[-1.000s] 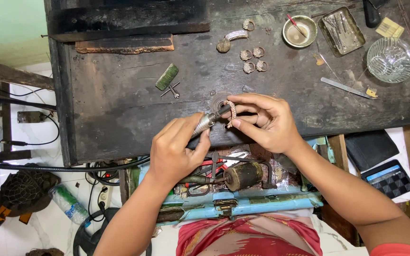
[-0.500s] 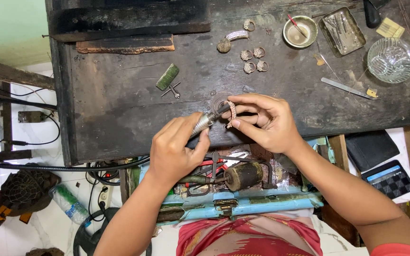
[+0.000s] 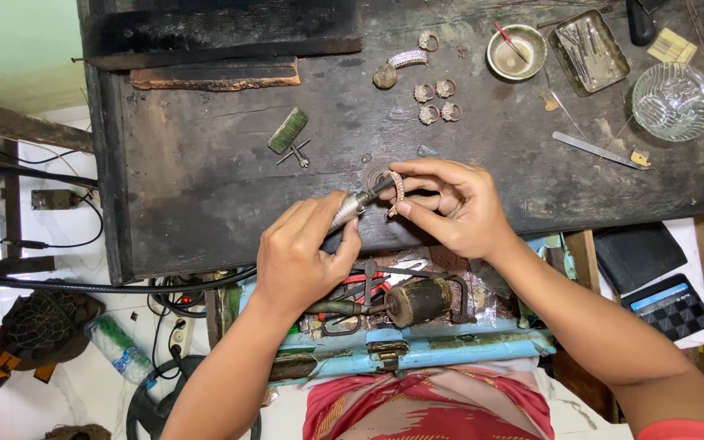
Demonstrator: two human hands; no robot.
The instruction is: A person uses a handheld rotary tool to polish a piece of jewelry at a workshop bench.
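Two hands: metal handpiece [image 3: 350, 208], studded band [image 3: 398, 192].

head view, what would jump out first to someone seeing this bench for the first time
At the middle of the dark worn workbench, the left hand grips a slim metal rotary handpiece with its tip at a curved stone-set piece pinched in the right hand. Farther back lie several small rings, and at the far right a clear glass bowl.
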